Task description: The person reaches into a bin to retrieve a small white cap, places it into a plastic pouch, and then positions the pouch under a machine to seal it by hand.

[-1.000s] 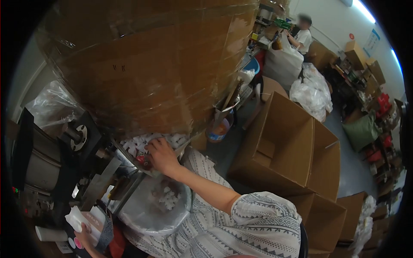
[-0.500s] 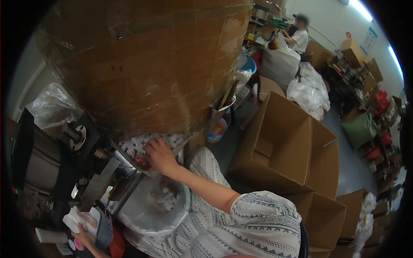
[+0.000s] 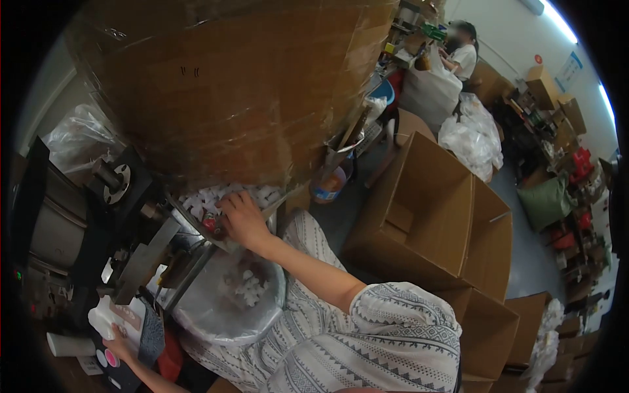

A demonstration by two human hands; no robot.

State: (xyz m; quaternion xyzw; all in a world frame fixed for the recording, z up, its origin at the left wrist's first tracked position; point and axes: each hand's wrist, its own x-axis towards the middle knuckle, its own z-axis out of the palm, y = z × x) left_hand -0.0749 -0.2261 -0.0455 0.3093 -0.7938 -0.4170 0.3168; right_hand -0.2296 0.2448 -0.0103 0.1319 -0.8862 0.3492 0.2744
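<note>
My right hand (image 3: 244, 221) reaches over a heap of small white pieces (image 3: 267, 195) below the big carton. Its fingers are bent and apart, with the tips among the pieces; no held piece shows. Close to the thumb is a small red item (image 3: 209, 223). At the lower left, my left hand (image 3: 116, 344) lies with fingers stretched against a white tissue-like sheet (image 3: 102, 317) and the pack beside it. A basin lined with clear plastic (image 3: 203, 314) sits by my lap, with a clump of white pieces (image 3: 250, 289) inside.
A large taped carton (image 3: 242, 98) looms in front. Left of it stands a machine with a metal cylinder (image 3: 56, 229). Open cardboard boxes (image 3: 426, 216) stand at my right. Farther back, a person (image 3: 464, 57) works beside a white bag (image 3: 429, 88). A white cup (image 3: 65, 344) lies lower left.
The view has shifted slightly. My right hand stays at the heap and my left hand stays by the white sheet. The person at the back has turned their head.
</note>
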